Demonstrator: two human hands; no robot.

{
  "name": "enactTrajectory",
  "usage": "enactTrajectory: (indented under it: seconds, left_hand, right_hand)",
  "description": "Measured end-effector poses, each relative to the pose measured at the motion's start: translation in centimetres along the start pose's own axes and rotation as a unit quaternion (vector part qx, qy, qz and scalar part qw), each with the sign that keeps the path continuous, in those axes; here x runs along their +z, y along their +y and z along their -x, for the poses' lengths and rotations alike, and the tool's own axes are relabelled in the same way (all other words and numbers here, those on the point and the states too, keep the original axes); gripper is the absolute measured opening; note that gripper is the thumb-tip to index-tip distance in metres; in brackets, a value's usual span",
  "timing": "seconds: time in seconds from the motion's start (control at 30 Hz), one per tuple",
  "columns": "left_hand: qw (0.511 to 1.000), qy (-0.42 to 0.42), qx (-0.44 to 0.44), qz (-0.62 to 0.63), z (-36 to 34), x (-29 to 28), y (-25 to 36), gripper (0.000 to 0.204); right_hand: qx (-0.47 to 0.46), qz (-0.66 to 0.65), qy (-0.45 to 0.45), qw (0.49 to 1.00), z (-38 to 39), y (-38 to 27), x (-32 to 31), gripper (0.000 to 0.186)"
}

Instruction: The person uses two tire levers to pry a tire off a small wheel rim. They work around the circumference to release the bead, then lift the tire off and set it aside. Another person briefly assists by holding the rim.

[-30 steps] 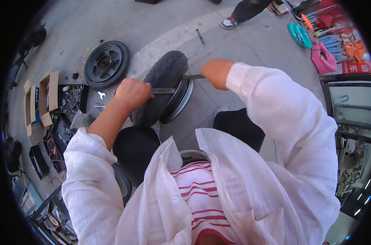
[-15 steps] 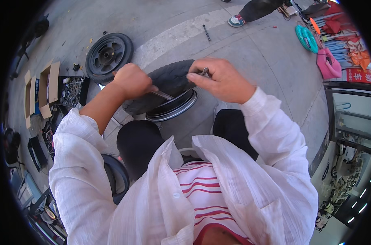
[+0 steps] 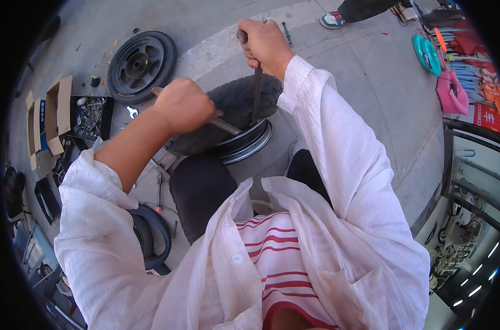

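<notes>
A worn black tire (image 3: 233, 93) lies tipped in front of my knees, with a silver-edged black rim (image 3: 249, 151) at its lower near side. My left hand (image 3: 181, 104) is closed on a flat metal tire lever (image 3: 228, 126), which runs down to the tire's edge at the rim. My right hand (image 3: 263, 44) grips a second metal lever (image 3: 257, 93), standing steeply upright with its lower end at the rim's edge beside the first lever. Part of the tire is hidden behind both hands and arms.
Another wheel (image 3: 140, 67) lies at back left, near open cardboard boxes (image 3: 60, 113) and a tray of hardware (image 3: 90, 115). A wrench (image 3: 133, 111) is on the floor. A person's shoe (image 3: 332, 20) is at the back. Hoses (image 3: 426, 55), a pink bag (image 3: 452, 93) and a glass-fronted frame (image 3: 470, 159) line the right.
My right hand has risen up and away from me, swinging its lever from nearly level to steep. My left hand dropped slightly, its lever now slanting. The tire has tilted further over.
</notes>
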State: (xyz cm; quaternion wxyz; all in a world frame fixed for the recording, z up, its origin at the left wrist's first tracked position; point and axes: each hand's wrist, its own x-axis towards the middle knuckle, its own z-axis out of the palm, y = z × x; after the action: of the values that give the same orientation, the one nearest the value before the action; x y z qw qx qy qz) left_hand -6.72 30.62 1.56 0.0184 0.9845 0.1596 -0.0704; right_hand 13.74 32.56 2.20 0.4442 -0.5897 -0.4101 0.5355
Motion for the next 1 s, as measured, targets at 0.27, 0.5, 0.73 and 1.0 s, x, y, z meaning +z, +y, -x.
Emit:
enactTrajectory:
  seconds: [0.27,0.5,0.73,1.0]
  left_hand:
    - [1.0,-0.017,0.0,0.023,-1.3,1.2,-2.6,0.039]
    - [0.999,0.028,-0.035,-0.005,-0.6,1.6,-5.4,0.043]
    - [0.987,-0.062,-0.146,-0.037,1.3,-2.9,-3.5,0.027]
    - [0.975,-0.07,-0.156,-0.138,4.1,-6.9,0.0,0.003]
  right_hand:
    - [-0.22,0.219,-0.08,0.947,-7.0,2.6,0.1,0.022]
    - [-0.484,0.406,-0.003,0.775,-13.4,5.9,2.6,0.005]
    - [-0.511,0.429,0.024,0.744,-13.7,5.9,5.0,0.006]
    - [-0.481,0.477,0.075,0.732,-10.8,4.5,5.1,0.01]
